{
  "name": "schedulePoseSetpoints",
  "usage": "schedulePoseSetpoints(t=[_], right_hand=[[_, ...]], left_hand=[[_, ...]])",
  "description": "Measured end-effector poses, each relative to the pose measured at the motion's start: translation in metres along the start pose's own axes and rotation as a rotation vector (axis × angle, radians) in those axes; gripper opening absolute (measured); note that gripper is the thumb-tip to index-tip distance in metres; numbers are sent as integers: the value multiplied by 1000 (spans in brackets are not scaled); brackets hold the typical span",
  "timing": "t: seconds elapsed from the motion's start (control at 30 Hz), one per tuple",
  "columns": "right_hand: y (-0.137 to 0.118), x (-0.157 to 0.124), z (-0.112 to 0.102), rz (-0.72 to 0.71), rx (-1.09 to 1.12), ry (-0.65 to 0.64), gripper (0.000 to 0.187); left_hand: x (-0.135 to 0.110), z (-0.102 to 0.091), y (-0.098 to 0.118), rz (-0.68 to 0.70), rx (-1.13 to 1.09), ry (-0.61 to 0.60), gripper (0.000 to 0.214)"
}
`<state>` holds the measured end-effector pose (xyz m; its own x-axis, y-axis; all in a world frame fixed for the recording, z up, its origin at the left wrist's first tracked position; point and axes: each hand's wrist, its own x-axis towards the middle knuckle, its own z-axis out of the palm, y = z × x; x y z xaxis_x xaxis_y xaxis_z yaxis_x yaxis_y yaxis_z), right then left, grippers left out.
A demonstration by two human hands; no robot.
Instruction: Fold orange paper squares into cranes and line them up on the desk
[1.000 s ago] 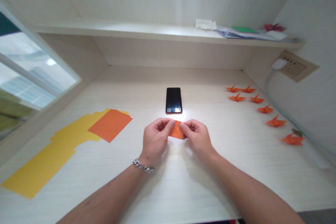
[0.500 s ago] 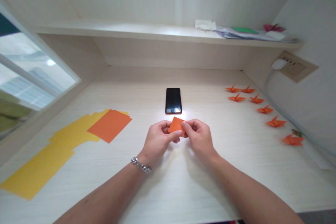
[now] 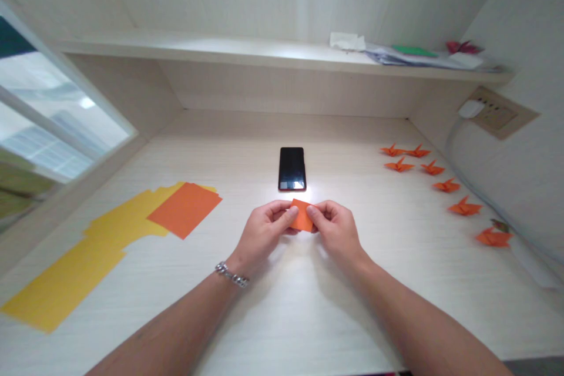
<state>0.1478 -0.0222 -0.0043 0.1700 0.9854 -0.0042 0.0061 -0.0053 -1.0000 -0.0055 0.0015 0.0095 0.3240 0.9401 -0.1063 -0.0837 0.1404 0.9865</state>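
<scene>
A small folded square of orange paper (image 3: 302,217) is held between my two hands above the desk. My left hand (image 3: 269,224) pinches its left edge, thumb on top and fingers behind. On the other side, my right hand (image 3: 335,224) grips the right edge the same way. The fingertips behind the paper are partly hidden. Just beyond the hands lies a black phone (image 3: 292,169), face up. To the left, a stack of orange paper sheets (image 3: 185,210) rests on spread yellow paper sheets (image 3: 66,291).
Several folded orange paper cranes (image 3: 465,207) line the right side of the desk. A cable runs behind them to a white plug (image 3: 470,108) in the wall socket (image 3: 497,114). Above the desk, a shelf (image 3: 211,53) carries papers (image 3: 396,55). A window (image 3: 48,111) is at left.
My left thumb has slid left and back to the paper's edge, showing more of the orange face. The paper has turned slightly and now sits squarer between my hands.
</scene>
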Motion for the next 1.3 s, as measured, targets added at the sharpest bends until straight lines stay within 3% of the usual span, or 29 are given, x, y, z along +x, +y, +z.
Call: schedulePoseSetpoints(t=[0.2,0.57,0.7,0.87,1.03,1.13,1.3], right_hand=[[0,0,0,5,-12,-57,26],[3,-2,3,37,60,-62,29],[2,-3,4,97,108,-157,31],[-2,-2,-1,-30,14,-92,22],[-2,-1,-4,-111,38,-93,11],[-1,-1,-4,-141,21,-80,7],[-3,-2,-6,-111,-36,-114,8]], left_hand=[[0,-1,-1,115,160,138,22],[1,-1,-5,70,53,145,27],[2,-2,-3,85,84,151,28],[-2,0,4,93,47,51,22],[-5,1,8,149,65,150,14],[-5,0,8,170,79,147,12],[-4,-3,5,205,111,172,14]])
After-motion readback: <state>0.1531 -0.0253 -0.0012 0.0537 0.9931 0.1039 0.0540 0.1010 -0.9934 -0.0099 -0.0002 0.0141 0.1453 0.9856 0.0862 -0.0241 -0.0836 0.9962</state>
